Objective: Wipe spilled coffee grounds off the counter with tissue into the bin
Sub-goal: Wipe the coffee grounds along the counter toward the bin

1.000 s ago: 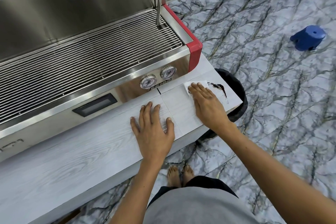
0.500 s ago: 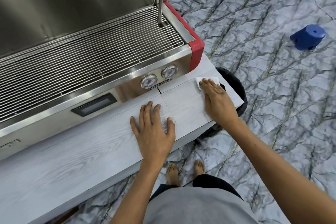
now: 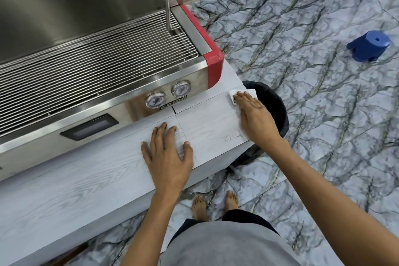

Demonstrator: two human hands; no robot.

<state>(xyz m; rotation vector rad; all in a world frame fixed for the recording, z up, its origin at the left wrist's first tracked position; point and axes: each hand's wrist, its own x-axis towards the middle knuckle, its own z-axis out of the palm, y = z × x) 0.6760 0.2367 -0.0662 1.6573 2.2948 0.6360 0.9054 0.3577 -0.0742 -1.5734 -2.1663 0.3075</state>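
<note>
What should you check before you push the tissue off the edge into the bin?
1. Tissue under the right hand: ok, pressed flat at the counter's end.
2. Bin under that end: ok, black liner sits right below.
3. Grounds gathered under the tissue: cannot tell, the hand hides them.
4. Counter wiped clean: not ok, faint dark specks remain near the front edge.
5. Left hand steady: ok, flat on the counter.

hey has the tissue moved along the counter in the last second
Yes. The tissue under the right hand slid away from the gauges to the counter's end, over the bin.
</note>
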